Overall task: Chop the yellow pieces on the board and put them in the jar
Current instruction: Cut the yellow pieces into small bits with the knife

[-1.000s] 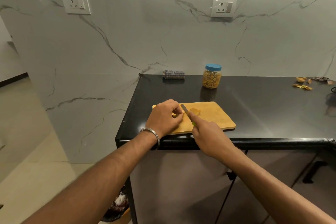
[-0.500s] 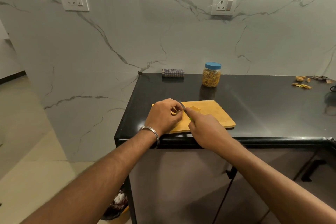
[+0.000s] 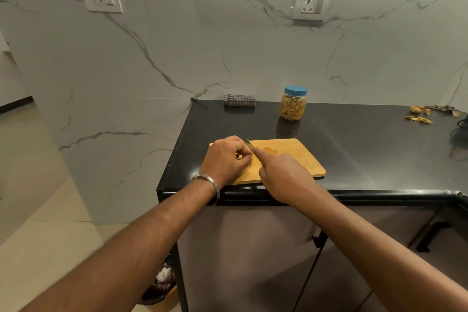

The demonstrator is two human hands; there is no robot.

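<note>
A wooden cutting board lies at the front left of the black counter. My left hand rests on the board's left part, its curled fingers pinching a yellow piece that is mostly hidden. My right hand grips a knife, index finger along its back, with the blade down beside my left fingers. A small heap of cut yellow pieces lies just right of the blade. The jar, with a blue lid on, stands behind the board and holds yellow pieces.
A folded checked cloth lies at the counter's back left by the wall. Yellow and brown scraps are scattered at the far right. A bin stands on the floor left of the cabinet. Two wall sockets sit above.
The knife blade has come down closer to my left fingers. Both hands stay on the board's left part, almost in place.
</note>
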